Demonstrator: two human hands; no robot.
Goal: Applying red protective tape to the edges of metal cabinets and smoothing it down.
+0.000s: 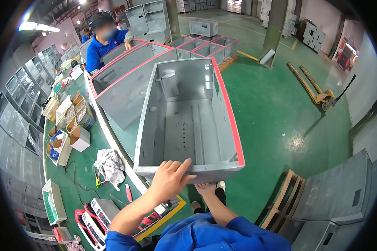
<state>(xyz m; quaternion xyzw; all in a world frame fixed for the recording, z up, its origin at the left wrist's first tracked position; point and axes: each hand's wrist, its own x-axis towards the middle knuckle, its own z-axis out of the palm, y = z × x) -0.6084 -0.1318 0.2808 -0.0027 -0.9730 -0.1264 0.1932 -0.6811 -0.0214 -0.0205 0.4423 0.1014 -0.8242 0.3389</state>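
On the tabletop [97, 139] to my left sit a crumpled pale cloth [109, 164] and a cream basket [60, 204]; to my right, a yellow pallet jack [321, 97] and a wooden pallet [278, 197] rest on the green floor [264, 134].

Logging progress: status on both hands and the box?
Left hand on near rim; right hand just below, contact unclear. Grey box open-topped. Another box beyond, left.

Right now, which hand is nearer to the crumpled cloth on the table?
Left. The left hand, on the grey box's near rim, is right of the cloth; the right hand, below that rim, is farther right.
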